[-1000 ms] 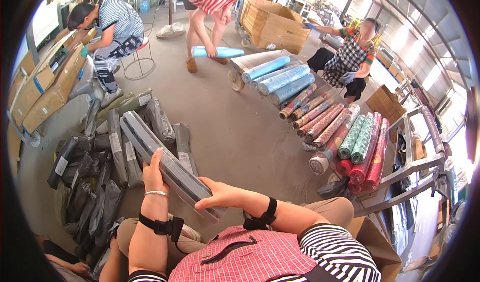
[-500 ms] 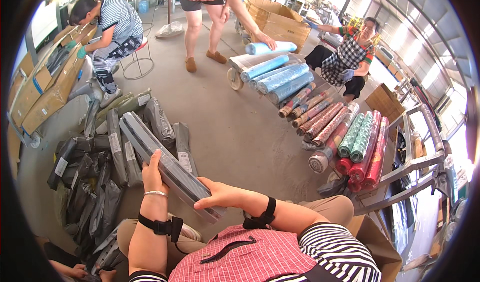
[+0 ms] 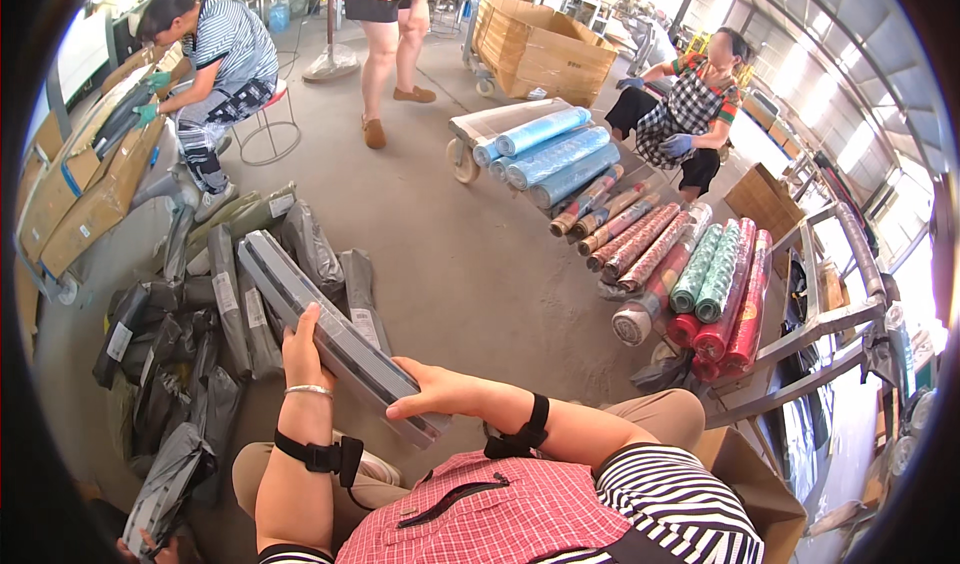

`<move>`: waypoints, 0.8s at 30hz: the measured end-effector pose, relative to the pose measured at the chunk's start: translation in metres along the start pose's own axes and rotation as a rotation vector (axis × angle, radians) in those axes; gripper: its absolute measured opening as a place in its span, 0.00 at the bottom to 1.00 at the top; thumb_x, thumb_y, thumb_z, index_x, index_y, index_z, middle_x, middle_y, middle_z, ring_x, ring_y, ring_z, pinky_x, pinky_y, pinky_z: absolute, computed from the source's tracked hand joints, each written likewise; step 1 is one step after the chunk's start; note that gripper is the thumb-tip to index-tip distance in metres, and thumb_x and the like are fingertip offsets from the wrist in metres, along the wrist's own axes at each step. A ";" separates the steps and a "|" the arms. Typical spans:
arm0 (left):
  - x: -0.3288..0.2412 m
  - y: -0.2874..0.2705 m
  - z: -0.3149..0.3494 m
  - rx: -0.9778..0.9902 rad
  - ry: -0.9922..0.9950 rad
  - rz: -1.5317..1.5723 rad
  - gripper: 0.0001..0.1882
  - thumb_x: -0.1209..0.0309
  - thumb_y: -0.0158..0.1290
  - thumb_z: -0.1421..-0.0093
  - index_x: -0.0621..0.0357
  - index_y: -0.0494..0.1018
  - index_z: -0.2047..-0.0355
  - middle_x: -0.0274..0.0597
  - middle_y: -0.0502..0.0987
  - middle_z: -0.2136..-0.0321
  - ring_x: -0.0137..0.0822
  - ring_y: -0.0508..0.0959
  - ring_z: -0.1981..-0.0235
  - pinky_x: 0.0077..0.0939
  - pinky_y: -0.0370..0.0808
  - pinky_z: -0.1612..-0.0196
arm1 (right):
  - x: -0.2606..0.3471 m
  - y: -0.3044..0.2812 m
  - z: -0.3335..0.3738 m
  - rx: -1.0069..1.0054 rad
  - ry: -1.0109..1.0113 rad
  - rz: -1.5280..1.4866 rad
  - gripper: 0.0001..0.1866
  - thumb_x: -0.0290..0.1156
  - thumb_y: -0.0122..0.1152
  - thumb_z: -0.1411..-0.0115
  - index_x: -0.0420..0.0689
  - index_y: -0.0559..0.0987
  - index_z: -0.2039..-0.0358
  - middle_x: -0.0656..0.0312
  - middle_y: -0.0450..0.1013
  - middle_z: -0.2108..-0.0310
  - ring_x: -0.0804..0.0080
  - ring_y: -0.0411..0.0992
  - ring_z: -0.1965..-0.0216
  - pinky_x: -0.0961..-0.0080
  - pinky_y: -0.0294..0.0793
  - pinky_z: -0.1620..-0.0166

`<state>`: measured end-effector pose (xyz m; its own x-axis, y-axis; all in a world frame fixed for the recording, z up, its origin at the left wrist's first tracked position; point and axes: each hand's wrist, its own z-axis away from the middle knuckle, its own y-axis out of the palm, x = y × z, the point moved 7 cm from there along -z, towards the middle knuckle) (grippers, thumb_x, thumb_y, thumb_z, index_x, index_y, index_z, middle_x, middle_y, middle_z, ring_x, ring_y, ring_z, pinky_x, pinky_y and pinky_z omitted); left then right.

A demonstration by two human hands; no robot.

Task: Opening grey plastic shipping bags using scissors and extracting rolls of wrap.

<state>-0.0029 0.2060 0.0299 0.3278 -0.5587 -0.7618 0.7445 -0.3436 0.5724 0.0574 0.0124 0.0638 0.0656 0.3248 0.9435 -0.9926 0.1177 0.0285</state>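
Note:
A long, narrow grey bundle (image 3: 345, 349) with dark strips along its side and a shiny clear wrap at its near end slants across in front of me. My left hand (image 3: 306, 349) grips its left side near the middle, with the thumb on top. Nearer to me, my right hand (image 3: 437, 390) clasps the same bundle close to its lower end, thumb across the top. The bundle's far end hangs above a pile of grey plastic-wrapped long packages (image 3: 165, 329) with white labels. What lies under my fingers is hidden.
At lower left another person's hands hold a grey package (image 3: 170, 479). Blue rolls (image 3: 560, 159) lie on a cart; patterned rolls (image 3: 650, 239) and red rolls (image 3: 740, 314) lie right of it. A metal frame (image 3: 830, 324) stands at right. Three co-workers are farther off, beside a large carton (image 3: 545, 49).
The standing person's blue roll now lies on the cart, and that person has moved left. The crouching person has drawn in an arm. At lower left a grey package has come up. My grip is unchanged.

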 end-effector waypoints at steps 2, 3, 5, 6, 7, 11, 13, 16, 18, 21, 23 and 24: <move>0.001 0.000 0.000 -0.011 -0.001 -0.007 0.22 0.66 0.56 0.41 0.64 0.64 0.50 0.42 0.72 0.63 0.36 0.76 0.64 0.33 0.77 0.61 | -0.004 -0.001 -0.002 -0.003 -0.004 0.006 0.58 0.56 0.70 0.56 0.34 0.52 0.35 0.44 0.63 0.43 0.57 0.61 0.40 0.67 0.58 0.40; 0.001 0.001 0.001 -0.016 -0.004 -0.009 0.22 0.67 0.56 0.41 0.64 0.64 0.50 0.42 0.72 0.63 0.36 0.76 0.64 0.33 0.77 0.61 | -0.006 -0.002 -0.003 -0.004 -0.007 0.011 0.58 0.57 0.70 0.56 0.34 0.53 0.35 0.44 0.62 0.43 0.57 0.61 0.40 0.67 0.58 0.39; 0.000 0.000 0.001 -0.025 -0.005 -0.009 0.23 0.67 0.56 0.41 0.65 0.64 0.50 0.42 0.72 0.63 0.36 0.76 0.64 0.33 0.77 0.61 | -0.008 -0.001 -0.004 0.005 -0.003 0.000 0.58 0.57 0.70 0.56 0.34 0.53 0.35 0.44 0.62 0.43 0.57 0.60 0.40 0.67 0.58 0.39; 0.001 -0.002 0.000 -0.040 -0.001 -0.013 0.23 0.67 0.56 0.41 0.65 0.64 0.50 0.42 0.72 0.63 0.36 0.76 0.64 0.33 0.77 0.61 | -0.009 0.000 -0.004 0.011 0.001 -0.013 0.58 0.57 0.70 0.56 0.34 0.53 0.35 0.44 0.62 0.43 0.57 0.60 0.40 0.67 0.58 0.39; 0.001 -0.002 -0.001 -0.054 0.002 -0.016 0.23 0.67 0.56 0.41 0.65 0.64 0.50 0.43 0.72 0.63 0.36 0.76 0.64 0.34 0.77 0.61 | -0.011 -0.001 -0.005 0.012 0.002 -0.010 0.58 0.57 0.70 0.56 0.34 0.53 0.35 0.44 0.62 0.43 0.57 0.60 0.40 0.67 0.58 0.39; 0.001 -0.002 -0.001 -0.039 -0.007 -0.012 0.23 0.67 0.55 0.41 0.65 0.63 0.50 0.43 0.72 0.63 0.37 0.76 0.64 0.35 0.77 0.61 | -0.011 0.000 -0.008 0.011 -0.013 -0.025 0.59 0.58 0.71 0.57 0.34 0.53 0.36 0.45 0.62 0.43 0.58 0.60 0.40 0.68 0.58 0.40; -0.001 0.000 0.002 -0.029 0.002 -0.008 0.22 0.68 0.55 0.41 0.65 0.63 0.50 0.44 0.72 0.63 0.37 0.77 0.65 0.35 0.78 0.62 | -0.008 0.001 -0.007 0.018 -0.018 -0.029 0.59 0.58 0.71 0.57 0.35 0.53 0.36 0.45 0.62 0.43 0.58 0.61 0.40 0.68 0.59 0.40; -0.003 0.003 0.004 -0.030 0.005 -0.025 0.22 0.68 0.55 0.41 0.66 0.63 0.51 0.45 0.73 0.63 0.38 0.77 0.66 0.35 0.78 0.63 | -0.008 0.001 -0.005 0.012 -0.021 -0.039 0.59 0.58 0.71 0.57 0.34 0.54 0.36 0.46 0.63 0.44 0.59 0.61 0.41 0.68 0.59 0.40; -0.004 0.005 0.006 -0.035 0.007 -0.022 0.22 0.68 0.55 0.41 0.66 0.63 0.51 0.45 0.73 0.63 0.38 0.77 0.66 0.35 0.78 0.63 | -0.011 0.000 -0.007 -0.001 -0.027 -0.041 0.59 0.59 0.71 0.58 0.34 0.54 0.36 0.46 0.63 0.45 0.59 0.61 0.41 0.68 0.59 0.40; -0.004 0.006 0.006 -0.040 0.013 -0.022 0.22 0.68 0.55 0.41 0.66 0.63 0.51 0.45 0.73 0.63 0.39 0.78 0.66 0.35 0.79 0.63 | -0.010 -0.001 -0.008 -0.003 -0.035 -0.040 0.59 0.59 0.71 0.58 0.34 0.54 0.36 0.46 0.63 0.44 0.59 0.61 0.41 0.68 0.59 0.40; -0.006 0.004 0.006 -0.045 0.019 -0.025 0.22 0.68 0.55 0.41 0.67 0.63 0.51 0.45 0.73 0.63 0.39 0.78 0.66 0.36 0.78 0.63 | -0.010 0.000 -0.008 0.003 -0.035 -0.047 0.59 0.59 0.71 0.58 0.34 0.54 0.36 0.46 0.63 0.44 0.59 0.61 0.41 0.68 0.59 0.40; -0.006 0.003 0.005 -0.045 0.021 -0.026 0.22 0.68 0.55 0.41 0.67 0.63 0.51 0.45 0.73 0.63 0.39 0.78 0.66 0.36 0.78 0.63 | -0.009 0.001 -0.008 0.007 -0.037 -0.052 0.59 0.59 0.71 0.58 0.34 0.54 0.36 0.46 0.63 0.44 0.59 0.61 0.41 0.68 0.59 0.40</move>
<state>-0.0060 0.2042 0.0374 0.3197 -0.5342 -0.7825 0.7783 -0.3229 0.5385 0.0569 0.0174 0.0524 0.1137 0.2838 0.9521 -0.9886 0.1274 0.0801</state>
